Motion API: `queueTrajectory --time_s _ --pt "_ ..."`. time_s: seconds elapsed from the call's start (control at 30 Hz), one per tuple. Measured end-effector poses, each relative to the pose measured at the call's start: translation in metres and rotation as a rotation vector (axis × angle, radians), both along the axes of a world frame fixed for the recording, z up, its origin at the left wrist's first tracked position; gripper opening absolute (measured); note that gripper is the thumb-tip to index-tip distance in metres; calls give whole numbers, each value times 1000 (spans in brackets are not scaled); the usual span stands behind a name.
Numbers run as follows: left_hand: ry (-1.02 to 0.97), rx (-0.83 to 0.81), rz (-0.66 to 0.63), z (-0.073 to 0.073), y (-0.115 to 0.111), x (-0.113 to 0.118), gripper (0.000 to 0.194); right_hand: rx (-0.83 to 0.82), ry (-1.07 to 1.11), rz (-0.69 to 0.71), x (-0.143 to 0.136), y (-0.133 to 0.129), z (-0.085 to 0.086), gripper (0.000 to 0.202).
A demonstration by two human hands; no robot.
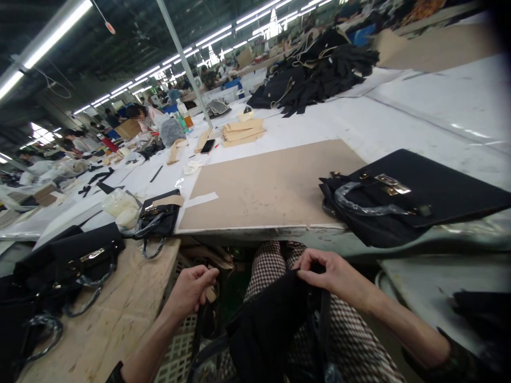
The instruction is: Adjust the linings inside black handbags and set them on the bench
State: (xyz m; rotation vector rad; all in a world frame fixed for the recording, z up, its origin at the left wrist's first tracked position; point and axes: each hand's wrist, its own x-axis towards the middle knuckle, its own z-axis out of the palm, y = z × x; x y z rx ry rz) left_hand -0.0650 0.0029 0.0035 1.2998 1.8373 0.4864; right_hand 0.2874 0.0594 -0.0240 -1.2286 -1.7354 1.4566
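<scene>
A black handbag (263,324) rests across my lap, over the checkered trousers. My right hand (325,274) pinches its upper edge between thumb and fingertips. To the left of the bag, my left hand (194,287) is raised with thumb and forefinger pressed together. Whatever is in that pinch, if anything, is too small to make out. The bag's lower part runs out of view at the bottom. On the table to the right lies another black handbag (431,186) with gold hardware and a plastic-wrapped handle.
A brown board (271,186) covers the table's front. A small black bag (159,213) stands left of it; more black bags (91,255) lie on a wooden surface. Beige pieces (243,130), a phone (208,146) and a black pile (311,74) sit farther back. Below is a crate (178,343).
</scene>
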Motion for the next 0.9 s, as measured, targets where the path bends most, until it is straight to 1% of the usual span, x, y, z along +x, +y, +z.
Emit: queueTrajectory --time_s 0.07,0.13,0.27,0.3,0.37,0.43,0.47,0.53,0.6,0.67,0.77,0.9 --pt "200 95 30 -4 28 -16 63 -7 -9 3 0 2 1 16" --pt "295 188 45 -3 67 -34 64 -4 -22 6 -1 5 0 17" --pt "412 330 98 1 161 -67 44 -13 -44 -7 -4 10 0 21" --pt "438 352 118 1 183 -72 42 -20 -47 -10 -5 10 0 21" --pt "468 378 151 -4 222 -75 45 -29 -45 -17 -7 11 1 21" --pt "470 394 161 -13 250 -73 45 -30 -43 -28 -8 12 1 21" --pt "461 403 158 -17 260 -71 42 -27 -44 -35 -9 12 1 20" --pt "425 420 150 -25 272 -68 35 -27 -50 -48 -9 13 -1 20" --pt "366 437 153 -29 276 -67 29 -37 -53 -55 -8 14 -3 21" --pt "281 460 167 -29 277 -69 27 -46 -50 -61 -8 15 -6 22" --pt "94 510 198 -21 277 -70 27 -41 -52 -61 -8 16 -9 21" --pt "-221 582 223 -2 269 -60 36 -31 -64 -62 -9 18 -10 20"
